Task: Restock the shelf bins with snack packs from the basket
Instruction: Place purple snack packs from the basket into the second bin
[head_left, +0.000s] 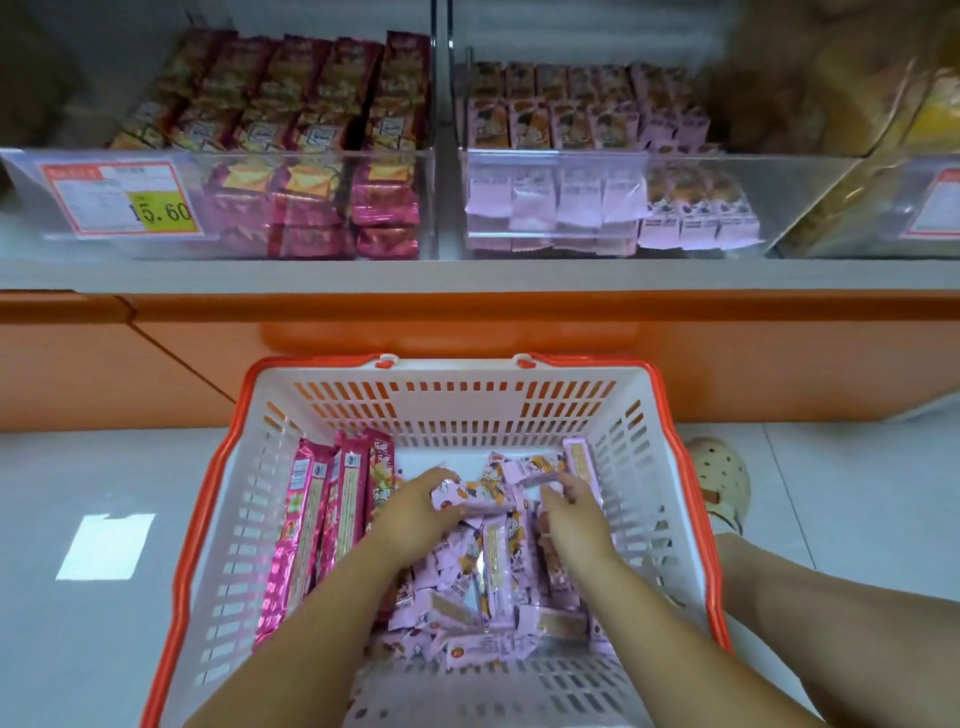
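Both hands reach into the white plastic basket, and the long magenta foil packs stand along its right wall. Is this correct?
No. The head view shows the long magenta foil packs along the left wall of the white plastic basket, not the right. Left hand and right hand reach in.

Both bare forearms ran up from the 6 o'clock edge and converged: the left forearm pointed toward 1 o'clock, the right forearm toward 11 o'clock. The left hand lay knuckles up, its fingers curled in a grip round one end of a pink pack, which stuck out toward 3 o'clock. The right hand, near it at 3 o'clock but apart, was also knuckles up, its wrist in line with the forearm and its fingers bent down onto the loose packs; whether they gripped one could not be told
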